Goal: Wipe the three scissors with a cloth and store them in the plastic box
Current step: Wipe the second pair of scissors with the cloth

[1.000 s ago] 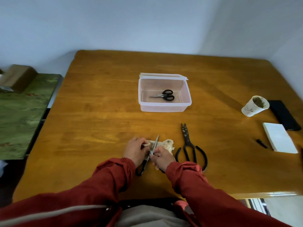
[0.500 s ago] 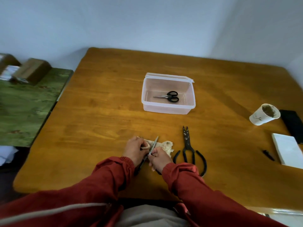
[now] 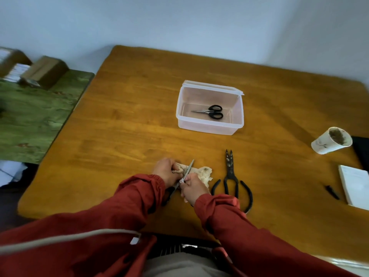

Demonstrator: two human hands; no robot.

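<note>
**Wiping the second pair of scissors at the near edge of the desk**

Gripping a bunched pale cloth (image 3: 203, 172), your left hand (image 3: 165, 171) curls round it and presses it against the blade of the slim silver scissors (image 3: 188, 168). Your right hand (image 3: 194, 187) pinches that pair near the pivot. The blade tip points away from you and the dark handles are tucked under your wrists.

These scissors look light and stiff, with a thin blade that is likely sharp and slick. Hold them at the pivot or handles, and let the soft, limp cloth fold over the steel.

The large black iron scissors (image 3: 230, 176) lie just beside your right hand and look heavier. Take them by the wide loop handles.

The small black-handled scissors (image 3: 211, 111) already lie in the clear plastic box (image 3: 209, 128), well apart at mid-desk (image 3: 129, 126).

Compared with half a second ago, your hands and the blade have barely moved. Your head has swung slightly left, showing more of the green side table (image 3: 36, 116).
</note>
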